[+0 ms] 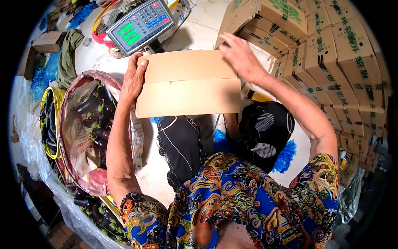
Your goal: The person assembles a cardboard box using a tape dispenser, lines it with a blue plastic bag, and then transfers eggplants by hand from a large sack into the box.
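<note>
A plain brown cardboard box (186, 97) is in front of me, above my knees, its two flaps meeting along a seam across the middle. My left hand (134, 74) grips its left side, with fingertips bent over the far left corner. At the far right corner is my right hand (242, 60), slightly blurred, its fingers stretched out and the palm turned toward the box. Whether that hand presses on the cardboard is hard to see. The underside of the box and what may be inside are hidden.
Beyond the box stands a digital scale (141, 27) with green displays. At left, a large lined basket (68, 137) holds eggplants, beside a yellow-rimmed basket (44, 99) of long dark eggplants. Stacked printed cartons (346, 62) fill the right. Blue plastic (286, 157) lies by my knee.
</note>
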The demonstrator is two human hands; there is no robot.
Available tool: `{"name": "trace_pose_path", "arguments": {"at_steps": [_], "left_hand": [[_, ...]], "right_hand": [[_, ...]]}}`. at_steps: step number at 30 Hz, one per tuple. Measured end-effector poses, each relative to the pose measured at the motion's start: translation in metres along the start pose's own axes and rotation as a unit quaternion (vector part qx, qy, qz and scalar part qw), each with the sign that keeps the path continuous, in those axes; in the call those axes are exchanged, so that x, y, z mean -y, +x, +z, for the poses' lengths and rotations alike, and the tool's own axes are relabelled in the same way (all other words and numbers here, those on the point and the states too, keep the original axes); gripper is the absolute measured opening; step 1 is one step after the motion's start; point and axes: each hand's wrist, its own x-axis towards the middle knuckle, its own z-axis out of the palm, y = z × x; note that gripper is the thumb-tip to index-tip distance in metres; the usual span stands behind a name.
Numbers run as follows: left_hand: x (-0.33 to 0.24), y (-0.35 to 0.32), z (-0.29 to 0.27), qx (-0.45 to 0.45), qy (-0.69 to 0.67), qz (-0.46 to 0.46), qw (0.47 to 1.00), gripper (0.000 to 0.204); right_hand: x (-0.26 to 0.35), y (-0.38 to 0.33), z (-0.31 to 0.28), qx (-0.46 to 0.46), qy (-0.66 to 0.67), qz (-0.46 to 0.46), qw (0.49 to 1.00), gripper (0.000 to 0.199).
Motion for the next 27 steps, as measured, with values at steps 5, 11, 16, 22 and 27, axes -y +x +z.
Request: {"name": "trace_pose_path", "arguments": {"at_steps": [5,11,16,22,27], "left_hand": [[-0.005,0.000,0.012,-0.002,-0.008,0.005,1.000,0.044],[-0.026,-0.025,-0.006,0.035,-0.211,-0.148,0.966,0.048],[-0.021,-0.022,-0.008,0.059,-0.362,-0.188,0.911,0.054],[-0.012,-0.027,-0.013,0.074,-0.326,-0.175,0.926,0.057],[-0.011,-0.022,0.003,0.001,0.020,-0.063,0.998,0.050]], "right_hand": [[-0.047,-0.011,0.038,-0.031,0.047,0.023,0.998,0.061],[-0.011,-0.002,0.049,-0.112,0.068,0.087,0.988,0.048],[-0.004,-0.007,0.048,-0.095,-0.094,0.038,0.990,0.050],[0.005,-0.008,0.048,-0.085,-0.125,0.013,0.988,0.050],[-0.006,-0.010,0.048,-0.099,-0.104,0.017,0.989,0.050]]}}
